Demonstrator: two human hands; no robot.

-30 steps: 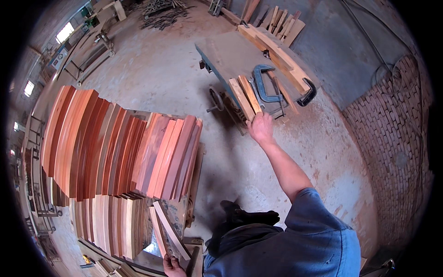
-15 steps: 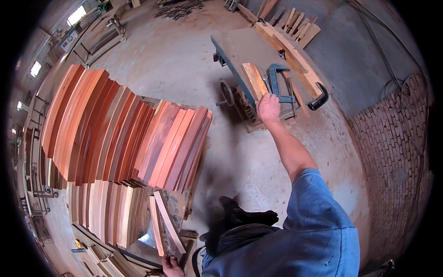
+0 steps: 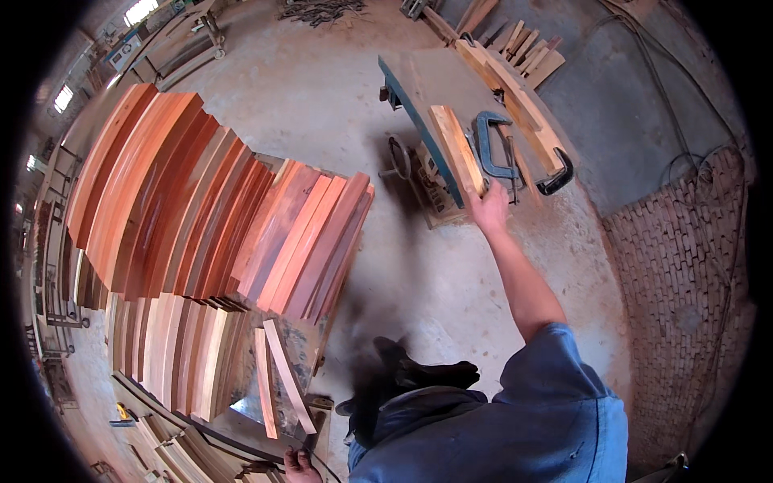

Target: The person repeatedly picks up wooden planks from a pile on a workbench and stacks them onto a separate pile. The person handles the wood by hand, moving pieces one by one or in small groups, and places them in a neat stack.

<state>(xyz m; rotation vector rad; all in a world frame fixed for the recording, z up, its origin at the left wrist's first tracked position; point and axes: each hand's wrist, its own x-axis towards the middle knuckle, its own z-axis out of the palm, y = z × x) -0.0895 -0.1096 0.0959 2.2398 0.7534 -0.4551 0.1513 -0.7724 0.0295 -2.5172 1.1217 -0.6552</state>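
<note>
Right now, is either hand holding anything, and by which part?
The right hand grips the near end of a pale wood strip lying on the saw table. The left hand sits at the frame's bottom edge; its grip cannot be told.

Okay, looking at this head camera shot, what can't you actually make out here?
- Left hand: cut off by the lower edge; its grip cannot be told.
- Right hand: its fingers are hidden against the end of the plank, so contact is plain but the grip is not.
- Small yellow tool: too small to name.
- Machine under the table: partly hidden.
</note>
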